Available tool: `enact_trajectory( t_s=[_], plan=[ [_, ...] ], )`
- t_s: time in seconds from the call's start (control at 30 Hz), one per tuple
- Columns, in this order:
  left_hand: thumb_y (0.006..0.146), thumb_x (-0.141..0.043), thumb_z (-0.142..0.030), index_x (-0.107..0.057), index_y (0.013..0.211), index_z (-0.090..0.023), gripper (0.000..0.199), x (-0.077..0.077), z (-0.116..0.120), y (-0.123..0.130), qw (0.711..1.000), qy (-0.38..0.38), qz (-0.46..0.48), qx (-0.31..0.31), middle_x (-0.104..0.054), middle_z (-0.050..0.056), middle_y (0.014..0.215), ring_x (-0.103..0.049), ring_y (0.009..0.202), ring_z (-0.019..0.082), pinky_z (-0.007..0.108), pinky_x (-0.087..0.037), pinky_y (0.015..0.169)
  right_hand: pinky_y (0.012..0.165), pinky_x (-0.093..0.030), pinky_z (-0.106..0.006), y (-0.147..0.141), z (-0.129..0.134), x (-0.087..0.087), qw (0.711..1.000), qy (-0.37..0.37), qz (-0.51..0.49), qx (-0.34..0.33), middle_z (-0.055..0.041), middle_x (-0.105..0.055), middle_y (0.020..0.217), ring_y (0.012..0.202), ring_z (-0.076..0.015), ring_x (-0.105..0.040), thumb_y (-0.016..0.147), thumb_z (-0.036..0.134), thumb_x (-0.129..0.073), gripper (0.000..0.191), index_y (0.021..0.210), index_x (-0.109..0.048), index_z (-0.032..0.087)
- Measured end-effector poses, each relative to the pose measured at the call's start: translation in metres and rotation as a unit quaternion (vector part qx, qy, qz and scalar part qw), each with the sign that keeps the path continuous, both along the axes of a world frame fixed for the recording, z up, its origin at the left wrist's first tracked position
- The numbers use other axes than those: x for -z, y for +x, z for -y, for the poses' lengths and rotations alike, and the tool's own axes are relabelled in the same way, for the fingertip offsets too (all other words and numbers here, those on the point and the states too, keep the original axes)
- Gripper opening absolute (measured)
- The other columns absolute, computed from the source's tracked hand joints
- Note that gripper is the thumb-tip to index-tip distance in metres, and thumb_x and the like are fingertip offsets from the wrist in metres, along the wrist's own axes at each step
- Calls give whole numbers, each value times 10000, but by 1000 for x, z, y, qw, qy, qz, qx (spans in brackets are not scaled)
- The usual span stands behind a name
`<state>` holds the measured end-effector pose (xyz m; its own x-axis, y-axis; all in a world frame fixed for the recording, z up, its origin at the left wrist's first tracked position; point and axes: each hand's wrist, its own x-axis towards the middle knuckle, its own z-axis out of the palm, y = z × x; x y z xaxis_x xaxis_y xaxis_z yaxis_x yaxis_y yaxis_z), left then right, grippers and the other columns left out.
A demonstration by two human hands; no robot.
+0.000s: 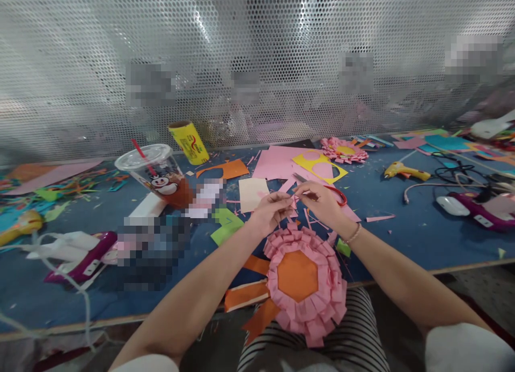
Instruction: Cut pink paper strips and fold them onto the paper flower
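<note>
My left hand (274,208) and my right hand (316,198) meet over the table, fingertips pinched close together. Between them is a small pink paper strip (294,201), partly covered by the fingers. Just below lies a large pink paper rosette (333,299) with an orange centre and orange paper tails, overhanging the table's front edge above my lap. Scissors with a red handle (341,196) lie behind my right hand, partly hidden by it. A cream paper piece (250,195) and pink sheets (271,163) are spread beyond my fingers.
On the left stand a plastic cup with a red straw (161,176) and a yellow can (189,142). Yellow glue guns (408,171), cables and purple power strips (86,257) flank both sides. A smaller pink rosette (344,150) sits near the perforated metal screen (257,50).
</note>
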<state>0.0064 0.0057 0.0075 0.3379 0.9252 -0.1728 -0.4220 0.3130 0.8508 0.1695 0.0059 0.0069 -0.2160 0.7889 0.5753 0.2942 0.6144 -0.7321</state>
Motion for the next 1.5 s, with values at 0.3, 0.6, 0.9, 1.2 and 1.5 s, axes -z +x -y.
enact_trajectory(
  t_s=[0.3, 0.6, 0.9, 1.2, 1.5],
  plan=[
    [515, -784, -185, -612, 691, -118, 255, 1, -2, 1, 998, 29, 7, -47, -592, -30, 566, -552, 518, 40, 145, -454, 541, 674, -464, -261, -2, 4, 0, 999, -32, -32, 8, -29, -595, 804, 750, -131, -562, 759, 196, -536, 49, 804, -548, 183],
    [537, -772, -182, -620, 700, -118, 232, 0, -2, -1, 999, 24, -4, -26, -620, -10, 611, -579, 561, 58, 168, -469, 584, 670, -469, -276, -5, 3, -1, 994, -93, -56, -10, -29, -600, 772, 723, -134, -562, 741, 256, -562, 83, 770, -551, 179],
    [531, -773, -181, -630, 703, -118, 232, -1, 0, 0, 999, 22, -4, -24, -622, -9, 606, -578, 551, 58, 166, -471, 578, 663, -449, -270, -5, 4, -2, 994, -97, -52, -23, -26, -569, 765, 722, -133, -547, 738, 225, -551, 62, 765, -533, 172],
    [537, -770, -168, -626, 690, -111, 218, -2, 0, 0, 1000, 12, -1, -14, -610, -10, 589, -570, 534, 55, 155, -466, 545, 649, -453, -272, -5, 6, -3, 993, -98, -57, -34, -31, -573, 770, 718, -136, -552, 742, 240, -556, 76, 776, -541, 174],
    [547, -767, -184, -625, 676, -111, 205, -2, 0, -1, 1000, 10, 0, -4, -599, -11, 586, -552, 525, 43, 152, -455, 547, 657, -456, -270, -5, 6, -2, 992, -104, -57, -32, -25, -580, 771, 711, -127, -545, 738, 240, -549, 76, 781, -544, 177]
  ],
)
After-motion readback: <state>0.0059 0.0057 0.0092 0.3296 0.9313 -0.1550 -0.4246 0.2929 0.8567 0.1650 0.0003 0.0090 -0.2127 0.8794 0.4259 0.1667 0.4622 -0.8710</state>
